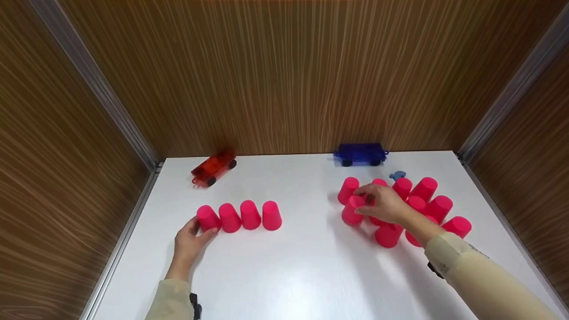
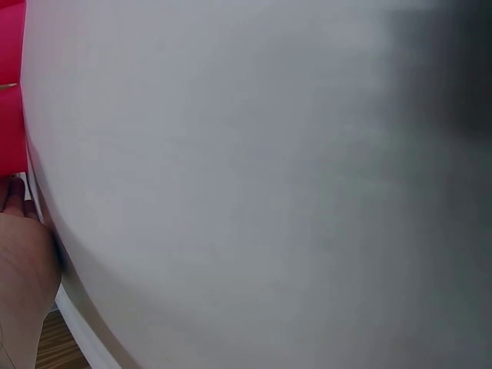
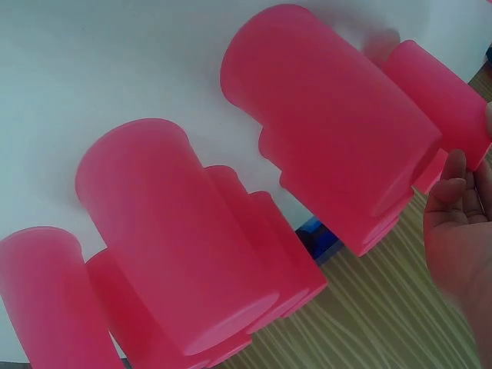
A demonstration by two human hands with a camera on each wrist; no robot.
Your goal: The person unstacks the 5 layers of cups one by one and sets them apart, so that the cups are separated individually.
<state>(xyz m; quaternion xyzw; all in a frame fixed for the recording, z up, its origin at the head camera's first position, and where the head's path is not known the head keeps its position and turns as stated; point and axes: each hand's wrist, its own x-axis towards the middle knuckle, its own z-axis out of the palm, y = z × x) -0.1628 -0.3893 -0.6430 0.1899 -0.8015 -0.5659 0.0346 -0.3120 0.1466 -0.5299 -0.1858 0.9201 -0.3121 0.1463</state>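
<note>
Four-sided spacing aside, several pink cups (image 1: 250, 215) stand upside down in a short row on the left. My left hand (image 1: 189, 242) holds the leftmost cup (image 1: 207, 218) of that row, thumb in front and fingers on its far left side. At the edge of the left wrist view, that hand's fingers meet a pink cup (image 2: 11, 131). On the right, my right hand (image 1: 384, 204) pinches a pink cup (image 1: 350, 213) between thumb and fingers at the left edge of a cluster of upside-down pink cups (image 1: 387, 236). The right hand and forearm hide parts of the cluster.
A red toy wagon (image 1: 214, 168) stands at the back left, and a blue toy wagon (image 1: 361, 153) by the back wall. Behind the cluster lies a small blue object (image 1: 398, 175). Wood-grain walls (image 1: 284, 89) bound the white table (image 1: 284, 275).
</note>
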